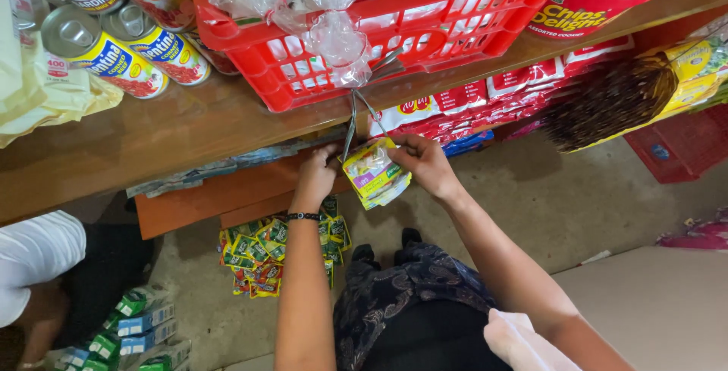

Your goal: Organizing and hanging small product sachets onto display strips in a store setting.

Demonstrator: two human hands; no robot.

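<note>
Head camera, looking straight down: I see both bare forearms reaching up and forward from the bottom of the frame toward the front edge of a wooden shelf [189, 132]. My left hand [317, 175] has a dark beaded bracelet [303, 217] at the wrist; the arm runs nearly straight up the frame, and the hand is curled with its fingers tucked under the shelf edge, so I cannot tell whether they grip anything there. My right hand [427, 165] comes in at a slant from the lower right, wrist bent inward, its fingers pinched together on the top edge of a small stack of yellow sachets [374, 174]. The stack hangs just below the shelf edge, between the two hands, tilted, and it sits at the lower end of a thin wire hook [353, 117] that drops from a red plastic basket [394, 45] on the shelf. Clear plastic bags [326, 33] spill over the basket's front. To the left of the basket lie several tins [114, 56] on their sides. On the floor below the left forearm is a loose heap of green and yellow sachets [262, 257], and further left some green and blue cartons [140, 322]. Another person's white sleeve [34, 257] shows at the left edge.
</note>
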